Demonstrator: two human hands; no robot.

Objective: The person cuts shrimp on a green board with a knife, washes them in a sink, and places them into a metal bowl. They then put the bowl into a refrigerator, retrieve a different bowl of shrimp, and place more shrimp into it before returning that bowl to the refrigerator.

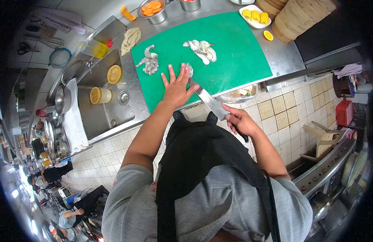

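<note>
My left hand (pixel 177 86) lies flat on the green cutting board (pixel 230 44), fingers stretched out and a little apart. Beside its fingertips is a single raw shrimp (pixel 189 69), partly hidden by them. My right hand (pixel 239 120) grips the handle of a kitchen knife (pixel 210 103). The broad blade points up and left, its tip close to my left hand and that shrimp. On the board's left part sits a pile of grey shrimp (pixel 150 64). A second pile of paler shrimp (pixel 204 52) lies near the board's middle.
Left of the board is a steel sink (pixel 87 117) with two yellow-lidded containers. A cloth (pixel 131 40), a bowl of orange slices (pixel 154 18), a plate of corn (pixel 255 25) and bamboo steamers (pixel 297 20) surround the board. Below its edge shows a plastic bag (pixel 239 95). Other people stand far left.
</note>
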